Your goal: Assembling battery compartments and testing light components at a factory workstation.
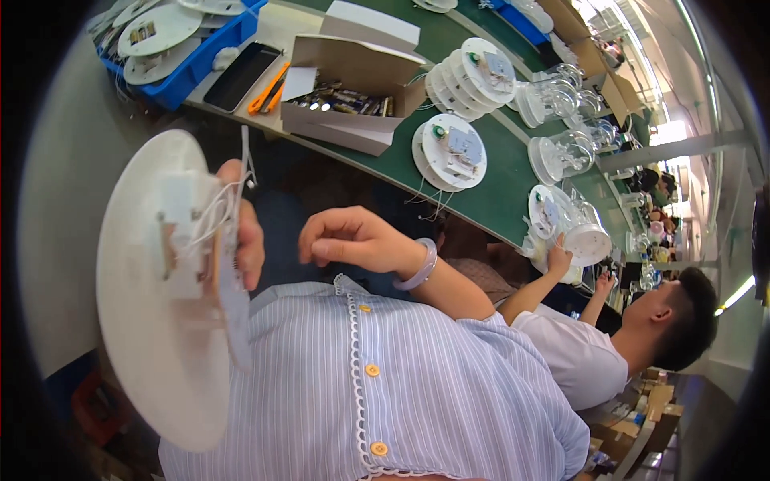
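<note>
My left hand (pixel 250 240) is closed at the edge of a large white round lamp base (pixel 152 321), lifted off the table and tilted nearly on edge. A circuit board, a pale housing and loose white wires (pixel 215 223) sit on the side toward my hand; motion blurs the details. My right hand (pixel 353 239), with a pale bangle on its wrist, hovers in front of my striped shirt. Its fingers are curled in toward the thumb, and whatever they may hold is hidden. Beyond it, an open white carton (pixel 345 138) contains several small batteries (pixel 345 99).
On the green table (pixel 513 180) stand lamp bases (pixel 457 156) with boards and several clear-domed lamps (pixel 565 156). A blue bin (pixel 180 84), black phone (pixel 242 76) and orange cutter (pixel 268 90) lie at the left. A co-worker (pixel 577 345) handles a lamp close on my right.
</note>
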A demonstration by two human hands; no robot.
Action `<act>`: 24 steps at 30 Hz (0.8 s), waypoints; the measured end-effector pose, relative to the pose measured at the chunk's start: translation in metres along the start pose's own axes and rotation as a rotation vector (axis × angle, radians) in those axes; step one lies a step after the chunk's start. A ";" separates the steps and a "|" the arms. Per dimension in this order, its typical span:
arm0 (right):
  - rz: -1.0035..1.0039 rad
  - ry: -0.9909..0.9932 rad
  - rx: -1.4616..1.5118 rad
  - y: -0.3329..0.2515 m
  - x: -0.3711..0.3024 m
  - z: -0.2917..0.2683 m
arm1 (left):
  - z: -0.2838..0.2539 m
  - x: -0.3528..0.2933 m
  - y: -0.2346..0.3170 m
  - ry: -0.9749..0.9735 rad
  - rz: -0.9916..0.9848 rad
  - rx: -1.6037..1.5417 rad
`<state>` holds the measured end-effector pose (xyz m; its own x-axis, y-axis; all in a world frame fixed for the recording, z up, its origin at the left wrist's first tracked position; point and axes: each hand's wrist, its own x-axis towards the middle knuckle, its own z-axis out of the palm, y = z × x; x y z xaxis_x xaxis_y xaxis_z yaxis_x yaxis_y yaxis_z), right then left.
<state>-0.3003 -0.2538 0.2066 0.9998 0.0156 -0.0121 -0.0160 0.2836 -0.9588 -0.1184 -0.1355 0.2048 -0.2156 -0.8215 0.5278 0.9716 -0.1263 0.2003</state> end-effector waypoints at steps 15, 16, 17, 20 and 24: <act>0.011 0.099 0.042 -0.007 0.000 0.003 | 0.032 0.021 -0.038 0.383 0.147 0.168; 0.009 0.107 0.037 -0.009 -0.007 -0.002 | 0.030 0.018 -0.028 0.320 0.125 0.154; 0.011 0.114 0.034 -0.010 -0.013 -0.005 | 0.030 0.017 -0.018 0.259 0.106 0.138; -0.037 0.120 0.037 -0.009 -0.025 -0.011 | 0.031 0.013 -0.007 0.158 0.187 0.176; -0.114 0.173 -0.048 -0.011 -0.028 -0.007 | 0.028 0.004 0.000 0.050 0.261 0.170</act>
<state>-0.3278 -0.2637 0.2157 0.9822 -0.1801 0.0526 0.0937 0.2285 -0.9690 -0.1222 -0.1231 0.2304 0.0476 -0.8411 0.5388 0.9623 0.1832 0.2008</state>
